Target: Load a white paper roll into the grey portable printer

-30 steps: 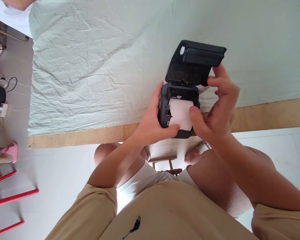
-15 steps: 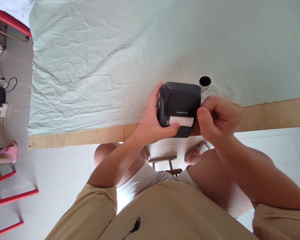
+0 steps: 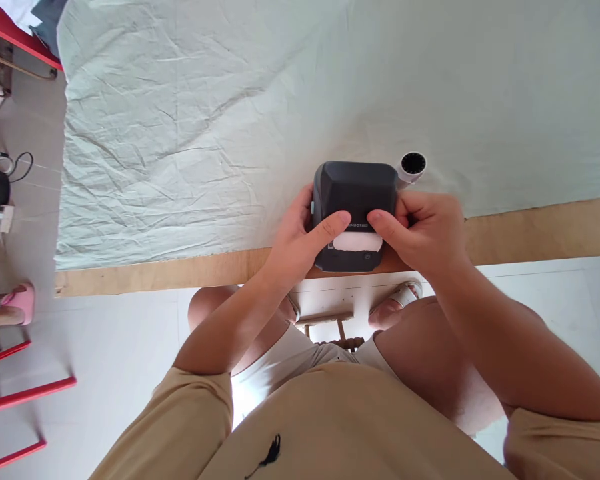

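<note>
A dark label printer (image 3: 357, 190) stands at the table's front edge, its lid down. White label paper (image 3: 357, 241) sticks out of the slot at its front. My left hand (image 3: 300, 237) grips the printer's left side, the thumb lying on the lid near the lettering. On the other side my right hand (image 3: 425, 227) holds the printer too, its thumb pressed on the lid and its fingers curled at the right wall. Just behind the right hand is a white cylinder (image 3: 413, 167) with a dark round end.
A pale green cloth (image 3: 180, 133) covers the table, leaving a bare wooden edge (image 3: 165, 272) in front. Red metal legs (image 3: 30, 397) and another person's foot in a pink shoe (image 3: 23, 303) are at the left. A power strip with cables (image 3: 4, 219) lies on the floor.
My right hand has moved left onto the printer, its thumb now on the lid. My left thumb has shifted up from the paper to the lid. The printer has moved slightly left.
</note>
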`<state>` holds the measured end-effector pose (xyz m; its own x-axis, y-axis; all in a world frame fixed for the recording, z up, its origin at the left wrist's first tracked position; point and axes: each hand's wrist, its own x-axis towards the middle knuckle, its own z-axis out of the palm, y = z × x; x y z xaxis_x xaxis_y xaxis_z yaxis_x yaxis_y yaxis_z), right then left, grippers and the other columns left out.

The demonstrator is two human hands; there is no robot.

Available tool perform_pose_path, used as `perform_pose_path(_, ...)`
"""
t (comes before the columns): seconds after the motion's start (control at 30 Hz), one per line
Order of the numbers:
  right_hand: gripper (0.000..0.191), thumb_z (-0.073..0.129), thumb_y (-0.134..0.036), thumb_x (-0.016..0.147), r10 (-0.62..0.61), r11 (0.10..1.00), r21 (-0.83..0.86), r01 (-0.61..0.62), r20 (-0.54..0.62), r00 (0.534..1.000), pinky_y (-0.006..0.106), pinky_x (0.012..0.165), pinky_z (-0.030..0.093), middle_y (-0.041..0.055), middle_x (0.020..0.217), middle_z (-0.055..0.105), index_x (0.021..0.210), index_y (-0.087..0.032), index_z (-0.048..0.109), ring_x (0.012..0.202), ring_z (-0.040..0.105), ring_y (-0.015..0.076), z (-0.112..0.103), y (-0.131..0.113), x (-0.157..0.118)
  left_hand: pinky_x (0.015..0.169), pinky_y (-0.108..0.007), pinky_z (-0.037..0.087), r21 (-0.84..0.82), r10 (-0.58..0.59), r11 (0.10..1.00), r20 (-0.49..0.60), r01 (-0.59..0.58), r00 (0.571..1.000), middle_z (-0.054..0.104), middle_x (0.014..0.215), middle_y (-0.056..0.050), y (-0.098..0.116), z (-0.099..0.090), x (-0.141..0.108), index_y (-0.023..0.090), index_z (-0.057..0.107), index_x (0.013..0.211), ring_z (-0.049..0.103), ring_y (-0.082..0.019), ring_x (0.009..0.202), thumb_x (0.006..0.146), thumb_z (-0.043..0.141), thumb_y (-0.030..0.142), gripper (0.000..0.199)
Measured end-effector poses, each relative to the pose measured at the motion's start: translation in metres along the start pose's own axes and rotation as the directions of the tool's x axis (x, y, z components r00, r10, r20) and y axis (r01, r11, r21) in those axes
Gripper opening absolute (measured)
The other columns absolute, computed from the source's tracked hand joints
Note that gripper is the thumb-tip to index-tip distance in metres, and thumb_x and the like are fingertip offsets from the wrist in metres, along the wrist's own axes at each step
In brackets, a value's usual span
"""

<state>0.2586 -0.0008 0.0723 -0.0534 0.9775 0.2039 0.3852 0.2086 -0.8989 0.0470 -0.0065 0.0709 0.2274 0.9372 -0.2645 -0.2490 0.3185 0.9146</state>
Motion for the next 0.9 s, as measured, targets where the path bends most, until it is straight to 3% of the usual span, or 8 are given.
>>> perform_pose_path(0.17,0.078,0.086,-0.062,0.103,0.054,0.999,-0.002,-0.054,0.021,0.998,0.033,0.051,0.017,-0.0054,0.059,0.025,0.066,-0.026,0.028,0.058,0.022,0.0106,-0.001,0.003,0.000,0.103,-0.046,0.072,-0.006,0.020,1.000,0.013,-0.020,1.000,0.088,0.129,-0.007,0.001,0.002,0.000,0.032,0.078,0.142,0.086,-0.034,0.125,0.091,0.105,0.063,0.065)
perform_pose_path(0.3,0.074,0.077,-0.065,0.110,-0.030,1.000,-0.002,0.030,0.012,0.999,0.032,0.053,0.024,-0.0055,0.060,0.026,0.070,-0.026,0.030,0.059,0.025,0.0116,0.000,0.010,-0.002,0.121,-0.048,0.070,-0.058,0.096,0.994,0.013,-0.095,0.995,0.086,0.145,-0.006,0.000,0.007,-0.001,0.035,0.079,0.145,0.079,-0.035,0.153,0.100,0.095,0.073,0.061)
perform_pose_path(0.43,0.070,0.072,-0.069,0.112,-0.078,0.996,-0.031,0.078,0.005,0.997,0.033,0.053,0.023,-0.0050,0.061,0.031,0.072,-0.027,0.033,0.058,0.026,0.0120,-0.001,0.013,-0.002,0.118,-0.048,0.074,-0.114,0.086,0.989,-0.027,-0.089,0.996,0.089,0.143,-0.005,-0.004,0.010,0.002,0.034,0.082,0.134,0.074,-0.036,0.163,0.107,0.082,0.078,0.052)
perform_pose_path(0.6,0.063,0.071,-0.065,0.112,-0.040,0.996,-0.073,0.044,0.054,0.998,0.033,0.054,0.024,-0.0056,0.062,0.032,0.074,-0.027,0.036,0.058,0.028,0.0125,-0.003,0.014,-0.003,0.113,-0.051,0.077,-0.093,0.009,0.995,-0.159,-0.024,0.987,0.093,0.125,-0.006,-0.009,0.008,0.005,0.031,0.082,0.113,0.079,-0.037,0.154,0.110,0.070,0.087,0.057)
perform_pose_path(0.9,0.062,0.093,-0.048,0.093,-0.122,0.992,-0.024,0.123,0.029,0.992,0.032,0.050,0.027,-0.0075,0.061,0.043,0.074,-0.028,0.037,0.054,0.032,0.0107,-0.002,0.014,-0.004,0.110,-0.045,0.078,-0.125,0.073,0.985,-0.298,-0.115,0.952,0.080,0.086,-0.001,-0.007,0.015,0.006,0.026,0.069,0.085,0.089,-0.031,0.129,0.109,0.087,0.063,0.047)
